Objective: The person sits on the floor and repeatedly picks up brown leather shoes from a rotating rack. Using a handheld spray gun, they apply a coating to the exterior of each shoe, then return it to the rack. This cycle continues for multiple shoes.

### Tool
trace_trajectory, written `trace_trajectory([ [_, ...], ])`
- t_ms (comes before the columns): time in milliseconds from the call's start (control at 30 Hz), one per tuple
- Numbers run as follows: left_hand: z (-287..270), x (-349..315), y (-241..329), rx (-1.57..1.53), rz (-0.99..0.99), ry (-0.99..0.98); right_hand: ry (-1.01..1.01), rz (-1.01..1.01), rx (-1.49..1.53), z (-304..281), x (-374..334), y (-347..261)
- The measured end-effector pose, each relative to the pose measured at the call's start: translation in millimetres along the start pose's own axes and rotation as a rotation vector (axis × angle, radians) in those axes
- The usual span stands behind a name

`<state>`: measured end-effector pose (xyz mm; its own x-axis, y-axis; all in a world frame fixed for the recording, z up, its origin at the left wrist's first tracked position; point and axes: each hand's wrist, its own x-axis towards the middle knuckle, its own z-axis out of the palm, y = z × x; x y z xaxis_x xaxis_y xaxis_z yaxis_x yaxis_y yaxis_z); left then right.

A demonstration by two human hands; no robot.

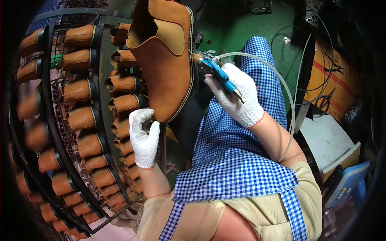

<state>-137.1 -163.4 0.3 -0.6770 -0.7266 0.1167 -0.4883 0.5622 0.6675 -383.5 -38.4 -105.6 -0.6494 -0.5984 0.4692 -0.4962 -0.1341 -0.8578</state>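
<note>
Up at the top centre, here is the brown boot [169,76], collar away from the person and toe pointing back this way; what carries its weight I cannot tell, so if its support is loose, a nudge could swing it off line; along its right side runs the pale stitching [190,20] beside the dark sole [194,28], and the brown tip of the blue tool [220,74] sits right by that edge; a slip there could mark or scorch the leather, should the tip prove hot or sharp; the gloved right hand [239,90] has its fingers wrapped round the tool's body; at the toe, the gloved left hand [142,134] curves its fingers with the thumb apart, and whether they pinch the leather I cannot tell; a weak hold there might let the toe drift; from the tool, the clear hose [277,74] arcs over the checked apron [237,172] to the right forearm [277,138], and a snag on either could tug the aim astray; out left, the rack [47,80] carries rows of similar boots [78,88], close enough that a wide swing could knock one.
</note>
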Motion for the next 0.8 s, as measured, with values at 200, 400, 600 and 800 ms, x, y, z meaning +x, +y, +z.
trace_trajectory([
  [200,4.5,-0.4,4.1,-0.076,-0.012,-0.058,-0.101,0.045,0.001,-14.5,-1.8,-5.1],
  [400,2.6,27.3,28.3,0.123,0.306,-0.275,-0.310,0.106,-0.097,-49.5,-2.9,-12.0],
  [600,2.8,72.2,64.6,0.500,0.712,-0.443,-0.412,0.064,-0.070,-80.2,-3.5,-14.7],
  [800,21.2,109.2,82.4,0.636,0.912,-0.605,-0.477,0.056,-0.123,-103.0,-7.9,-16.8],
])
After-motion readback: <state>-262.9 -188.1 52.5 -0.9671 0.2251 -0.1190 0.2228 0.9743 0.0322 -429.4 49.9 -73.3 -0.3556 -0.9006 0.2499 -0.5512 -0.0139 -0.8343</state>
